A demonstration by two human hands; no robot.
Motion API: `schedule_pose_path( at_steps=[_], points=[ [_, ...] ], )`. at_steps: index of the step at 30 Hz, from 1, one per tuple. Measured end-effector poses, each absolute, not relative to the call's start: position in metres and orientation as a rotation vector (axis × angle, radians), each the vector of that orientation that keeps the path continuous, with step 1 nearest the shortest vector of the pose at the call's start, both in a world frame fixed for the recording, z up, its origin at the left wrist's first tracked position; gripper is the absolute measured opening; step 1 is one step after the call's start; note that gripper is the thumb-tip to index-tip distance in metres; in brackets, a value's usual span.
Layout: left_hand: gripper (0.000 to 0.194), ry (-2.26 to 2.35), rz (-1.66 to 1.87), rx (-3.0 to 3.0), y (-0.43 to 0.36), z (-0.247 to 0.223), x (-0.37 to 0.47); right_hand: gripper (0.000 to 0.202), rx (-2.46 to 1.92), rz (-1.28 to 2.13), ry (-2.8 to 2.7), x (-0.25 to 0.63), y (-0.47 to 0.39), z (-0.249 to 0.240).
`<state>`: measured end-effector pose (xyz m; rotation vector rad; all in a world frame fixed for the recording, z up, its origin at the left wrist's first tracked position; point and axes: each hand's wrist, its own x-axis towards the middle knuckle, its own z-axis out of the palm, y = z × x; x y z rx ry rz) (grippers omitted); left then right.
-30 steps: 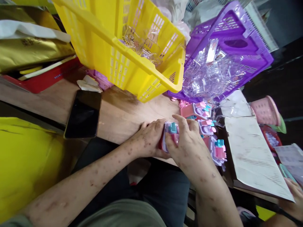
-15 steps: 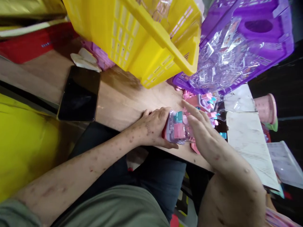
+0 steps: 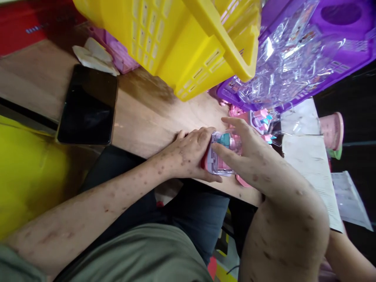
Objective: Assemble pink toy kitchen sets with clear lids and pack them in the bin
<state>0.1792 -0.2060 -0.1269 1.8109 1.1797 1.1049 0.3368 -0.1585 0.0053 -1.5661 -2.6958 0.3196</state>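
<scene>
A small clear plastic case (image 3: 219,166) with pink and teal pieces inside stands near the table's front edge. My left hand (image 3: 194,154) is wrapped round its left side, thumb along the near edge. Over the top and right of the case reaches my right hand (image 3: 245,150), its fingers spread apart, one finger across the clear top; whether it presses on the case I cannot tell. Past my right hand lie small pink and teal pieces (image 3: 263,117), partly hidden by it. A flat pink piece (image 3: 242,181) shows beneath my right hand.
A yellow basket (image 3: 188,58) and a purple basket (image 3: 337,51) full of clear packaging stand at the back. A black phone (image 3: 88,105) lies on the table (image 3: 138,113) at left. White sheets (image 3: 308,164) and a pink basket (image 3: 331,129) are right. Another person's arm (image 3: 349,258) shows lower right.
My right hand has moved left over the case, covering more of it. The view has shifted slightly, and another person's arm has appeared at the lower right.
</scene>
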Motion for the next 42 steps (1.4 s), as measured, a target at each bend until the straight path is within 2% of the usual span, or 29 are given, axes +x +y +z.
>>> schedule_pose_path(
  at_steps=[9, 15, 21, 25, 28, 31, 35, 42],
  points=[
    [0.116, 1.181, 1.078, 1.832, -0.208, -0.126, 0.178, 0.063, -1.709, 0.2, -2.697, 0.324, -0.162, 0.006],
    [0.117, 1.24, 1.05, 1.806, -0.213, -0.12, 0.182, 0.04, -1.622, 0.182, -2.714, 0.332, -0.163, 0.003],
    [0.118, 1.288, 1.063, 1.801, -0.215, -0.118, 0.184, 0.037, -1.642, 0.199, -2.751, 0.335, -0.162, 0.005],
    [0.119, 1.281, 1.051, 1.806, -0.214, -0.118, 0.184, 0.023, -1.378, 0.167, -3.003, 0.344, -0.151, 0.012],
    [0.12, 1.285, 1.045, 1.813, -0.215, -0.117, 0.184, 0.033, -1.183, 0.214, -3.125, 0.348, -0.147, 0.022],
    [0.12, 1.296, 1.043, 1.824, -0.215, -0.118, 0.185, 0.044, -1.222, 0.27, -3.004, 0.344, -0.155, 0.03],
    [0.119, 1.328, 1.094, 1.8, -0.217, -0.121, 0.188, 0.064, -1.201, 0.163, -2.827, 0.341, -0.175, 0.02],
    [0.117, 1.331, 1.129, 1.814, -0.217, -0.124, 0.19, 0.061, -1.223, 0.062, -2.709, 0.348, -0.179, 0.0]
  ],
)
